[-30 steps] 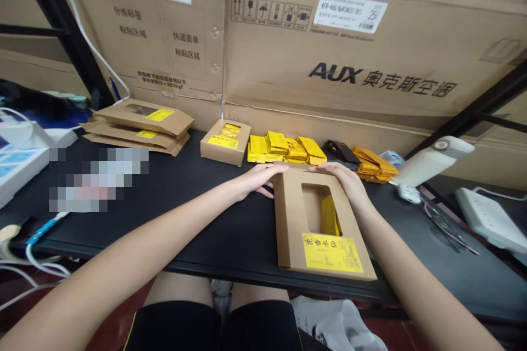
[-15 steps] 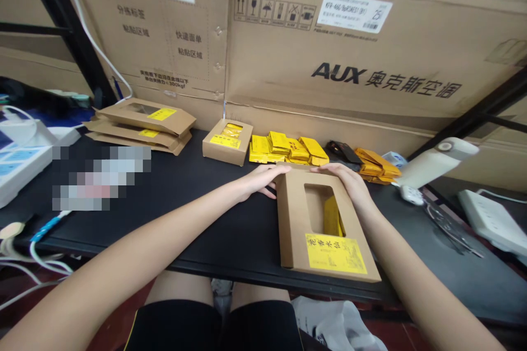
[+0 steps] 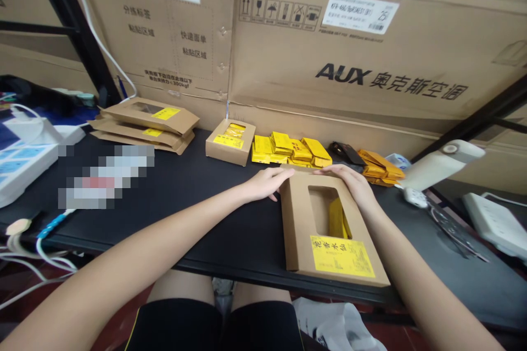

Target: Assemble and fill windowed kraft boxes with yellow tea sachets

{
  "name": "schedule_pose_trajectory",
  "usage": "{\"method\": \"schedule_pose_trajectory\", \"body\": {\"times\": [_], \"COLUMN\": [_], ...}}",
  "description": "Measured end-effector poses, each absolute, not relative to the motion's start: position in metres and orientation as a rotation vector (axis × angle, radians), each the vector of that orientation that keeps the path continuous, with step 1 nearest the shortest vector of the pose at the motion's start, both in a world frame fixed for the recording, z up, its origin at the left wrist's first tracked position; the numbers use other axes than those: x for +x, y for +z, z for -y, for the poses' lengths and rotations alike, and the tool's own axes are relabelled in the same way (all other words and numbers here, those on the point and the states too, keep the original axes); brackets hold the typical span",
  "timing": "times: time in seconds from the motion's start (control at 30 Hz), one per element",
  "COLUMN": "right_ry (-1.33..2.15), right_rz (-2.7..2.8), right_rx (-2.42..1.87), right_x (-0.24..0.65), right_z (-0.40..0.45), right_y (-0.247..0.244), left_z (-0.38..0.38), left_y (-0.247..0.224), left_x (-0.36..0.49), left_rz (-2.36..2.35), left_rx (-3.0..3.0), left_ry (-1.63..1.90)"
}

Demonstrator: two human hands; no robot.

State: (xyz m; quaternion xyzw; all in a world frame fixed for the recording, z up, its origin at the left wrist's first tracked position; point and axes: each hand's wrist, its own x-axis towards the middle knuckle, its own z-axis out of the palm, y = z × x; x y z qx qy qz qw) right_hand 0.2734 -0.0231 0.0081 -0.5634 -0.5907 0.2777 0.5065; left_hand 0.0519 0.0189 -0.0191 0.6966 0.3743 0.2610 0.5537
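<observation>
A brown windowed box (image 3: pixel 296 230) with a yellow label lies near the table's front edge, and yellow packets (image 3: pixel 338 219) show through its window. My left hand (image 3: pixel 269 182) is at the box's far left corner, its fingers on the upper edge. Over the far right corner curves my right hand (image 3: pixel 349 180), with its fingertips on the far end. Both hands hold the box between them. Just behind it lie several yellow packets (image 3: pixel 290 148), and a smaller windowed box (image 3: pixel 228 145) sits to their left.
Flat brown boxes (image 3: pixel 148 120) are stacked at the back left. Orange packets (image 3: pixel 379 167), a white bottle (image 3: pixel 440 164) and glasses (image 3: pixel 453 230) are on the right. A white power strip (image 3: pixel 24 159) lies far left. Large cartons (image 3: pixel 280 66) stand behind the table (image 3: pixel 185 219).
The view has shifted slightly, so everything sits a little further right. My left hand's fingers are closer together at the box's corner. The box remains between both hands.
</observation>
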Motion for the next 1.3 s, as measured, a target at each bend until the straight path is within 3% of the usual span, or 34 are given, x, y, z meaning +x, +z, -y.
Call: {"method": "schedule_pose_trajectory", "body": {"times": [1.3], "right_ry": [0.697], "right_rz": [1.47], "right_rx": [-1.398], "right_x": [0.2725], "right_z": [0.0278], "right_y": [0.009], "left_z": [-0.0102], "left_y": [-0.0169], "left_x": [0.0513], "left_rz": [-0.866], "left_rx": [1.775], "left_ry": [0.643]}}
